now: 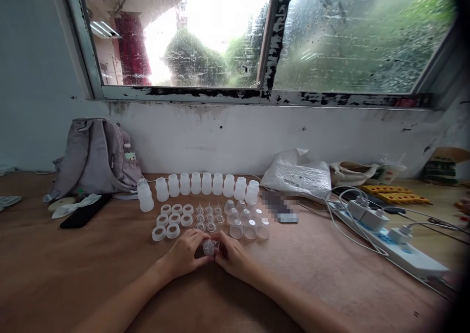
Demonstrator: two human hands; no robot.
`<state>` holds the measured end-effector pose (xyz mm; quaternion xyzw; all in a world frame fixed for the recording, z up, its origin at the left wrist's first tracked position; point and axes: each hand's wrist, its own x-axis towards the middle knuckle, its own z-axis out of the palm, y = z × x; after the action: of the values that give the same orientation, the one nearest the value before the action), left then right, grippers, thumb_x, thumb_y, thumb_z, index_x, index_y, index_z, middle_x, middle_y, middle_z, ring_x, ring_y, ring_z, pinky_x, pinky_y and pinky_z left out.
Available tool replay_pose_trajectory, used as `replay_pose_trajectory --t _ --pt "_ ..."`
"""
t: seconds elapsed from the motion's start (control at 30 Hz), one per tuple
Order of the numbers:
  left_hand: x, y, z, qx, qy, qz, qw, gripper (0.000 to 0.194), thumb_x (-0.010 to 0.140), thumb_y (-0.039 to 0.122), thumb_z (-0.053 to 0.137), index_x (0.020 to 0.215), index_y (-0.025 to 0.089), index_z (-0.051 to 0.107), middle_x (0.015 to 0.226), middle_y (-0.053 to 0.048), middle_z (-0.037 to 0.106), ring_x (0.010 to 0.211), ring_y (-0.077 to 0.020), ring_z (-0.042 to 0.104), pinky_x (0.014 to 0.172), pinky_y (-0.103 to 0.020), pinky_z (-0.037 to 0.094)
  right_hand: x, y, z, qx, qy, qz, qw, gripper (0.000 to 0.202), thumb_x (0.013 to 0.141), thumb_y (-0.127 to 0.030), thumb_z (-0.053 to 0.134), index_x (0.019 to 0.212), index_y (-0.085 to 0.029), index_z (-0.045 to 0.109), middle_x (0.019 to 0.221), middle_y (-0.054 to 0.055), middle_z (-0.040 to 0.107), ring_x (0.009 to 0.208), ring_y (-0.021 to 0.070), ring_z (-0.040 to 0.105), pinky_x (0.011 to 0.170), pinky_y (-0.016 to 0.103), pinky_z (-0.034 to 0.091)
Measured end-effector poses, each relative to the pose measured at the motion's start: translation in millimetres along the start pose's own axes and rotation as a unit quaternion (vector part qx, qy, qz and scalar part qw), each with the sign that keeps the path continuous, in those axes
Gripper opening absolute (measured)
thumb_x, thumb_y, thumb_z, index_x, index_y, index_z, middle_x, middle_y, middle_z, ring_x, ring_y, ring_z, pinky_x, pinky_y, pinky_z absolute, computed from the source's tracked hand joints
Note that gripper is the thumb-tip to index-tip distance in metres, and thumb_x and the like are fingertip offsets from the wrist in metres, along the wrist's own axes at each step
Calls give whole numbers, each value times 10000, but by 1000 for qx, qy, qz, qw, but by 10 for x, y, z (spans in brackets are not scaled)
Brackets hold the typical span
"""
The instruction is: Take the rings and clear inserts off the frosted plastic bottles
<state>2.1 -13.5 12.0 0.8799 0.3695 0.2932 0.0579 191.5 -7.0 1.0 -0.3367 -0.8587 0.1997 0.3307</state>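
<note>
Nearest, the left hand (pixel 188 252) and right hand (pixel 232 255) meet above a brown tabletop (pixel 110 254), fingertips of both closed on a small, clear, ridged piece (pixel 208 248) between them. Just beyond, left to right, lie 8 white rings (pixel 175 223), a cluster of clear teats (pixel 209 218) and translucent caps (pixel 249 231). Behind stand 10 frosted bottles (pixel 206 183), a gray backpack (pixel 95 156) to their left. Farthest is a window (pixel 271 44).

On the near side of the row of white bottles (pixel 206 183) are the left forearm (pixel 139 294) and the right forearm (pixel 290 298), both bare, slim and smooth-lined, tapering to bare wrists (pixel 163 270). The left hand (pixel 185 252) and right hand (pixel 233 258) are bare too, with slender fingers (pixel 198 236); finer marks are too small to tell.
</note>
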Motion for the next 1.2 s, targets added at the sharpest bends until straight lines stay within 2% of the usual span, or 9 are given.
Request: replay_pose_trajectory --t 0.2,0.3,0.53,0.6,0.7,0.83,0.93,1.07,1.2 --pt "-7 -23 -17 5 -2 23 1000 399 698 384 591 1024 171 503 971 -67 583 950 -206 507 860 -332 400 3 20 3 -8 -16 -3 1000 343 642 -68 456 961 -193 425 694 -28 496 565 96 459 543 197 354" --pt "-17 -45 -56 7 -15 27 999 398 703 381 583 1032 171 506 987 -74 573 968 -206 498 873 -329 393 7 17 -54 -27 -18 -24 999 323 659 -47 418 947 -190 435 790 9 524 646 113 481 603 212 376" --pt "2 -142 -217 54 -38 21 998 345 751 364 519 1054 203 487 1069 -68 540 1053 -222 441 926 -375 338 32 47 -170 -108 -2 -30 994 277 696 -34 383 924 -175 451 862 51 513 755 148 487 664 240 389" --pt "5 -194 -237 78 -35 18 996 338 743 377 525 1028 199 501 1091 -73 530 1061 -230 434 937 -390 319 31 40 -165 -142 -11 -32 989 288 689 -34 395 931 -174 464 882 56 516 811 167 478 709 266 382" --pt "0 -274 -255 108 -31 14 994 312 723 397 537 961 196 526 1089 -73 533 1056 -239 438 940 -405 303 25 7 -163 -180 -32 -27 983 307 676 -48 426 951 -173 480 881 58 525 793 178 470 716 295 369" --pt "-14 -356 -299 138 -28 11 990 282 721 402 526 920 202 529 1100 -70 528 1079 -241 421 969 -423 252 30 -36 -192 -173 -30 -30 984 246 734 -123 461 975 -172 477 895 60 546 818 184 475 733 305 359" --pt "-22 -422 -336 163 -22 -4 986 270 715 403 519 888 196 527 1118 -78 515 1092 -244 409 971 -424 245 46 -33 -205 -164 -15 -28 986 127 800 -194 448 919 -182 494 878 52 561 823 179 482 735 300 361" --pt "-45 -543 -342 188 -17 -26 982 262 711 410 507 860 196 526 1146 -77 496 1108 -253 396 973 -436 233 58 2 -177 -159 -12 -32 987 101 830 -232 436 880 -188 512 821 42 571 778 163 500 706 280 378" --pt "-78 -642 -311 196 -20 -47 979 390 683 482 519 941 190 510 1187 -92 466 1142 -272 365 979 -460 206 40 50 -113 -146 -3 -16 989 108 837 -209 409 866 -187 511 807 39 586 715 140 532 634 231 393"
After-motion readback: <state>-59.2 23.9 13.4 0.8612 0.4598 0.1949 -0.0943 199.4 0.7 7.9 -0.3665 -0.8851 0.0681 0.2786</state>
